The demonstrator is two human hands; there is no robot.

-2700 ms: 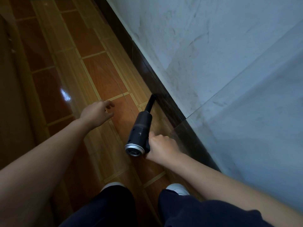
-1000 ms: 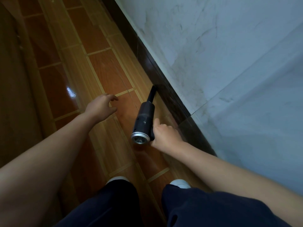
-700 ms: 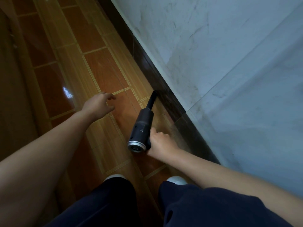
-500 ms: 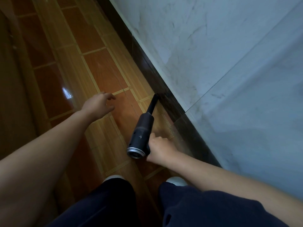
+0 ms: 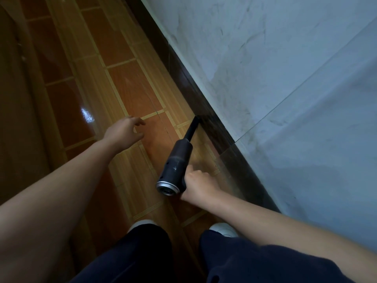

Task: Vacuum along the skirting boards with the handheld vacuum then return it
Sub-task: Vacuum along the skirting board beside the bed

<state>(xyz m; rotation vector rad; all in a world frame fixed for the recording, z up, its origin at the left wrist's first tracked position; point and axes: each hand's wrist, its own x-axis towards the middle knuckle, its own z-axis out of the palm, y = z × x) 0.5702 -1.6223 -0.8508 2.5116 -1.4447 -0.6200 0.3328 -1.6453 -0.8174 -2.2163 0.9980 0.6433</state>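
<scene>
Handheld vacuum [image 5: 177,160] drawn back, handle hidden in grip of right hand [image 5: 199,187], nozzle [image 5: 192,128] dim against skirting board [image 5: 214,129]; left hand [image 5: 122,133] slack.

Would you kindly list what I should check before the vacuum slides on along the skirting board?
1. The right hand grips the black cylindrical handheld vacuum: ok.
2. Its slim black nozzle meets the foot of the dark brown skirting board: ok.
3. The left hand is open, holding nothing, above the glossy orange tiled floor: ok.
4. Floor strip ahead beside the skirting is free of obstacles, as far as visible: ok.
5. Motor running: cannot tell.
</scene>
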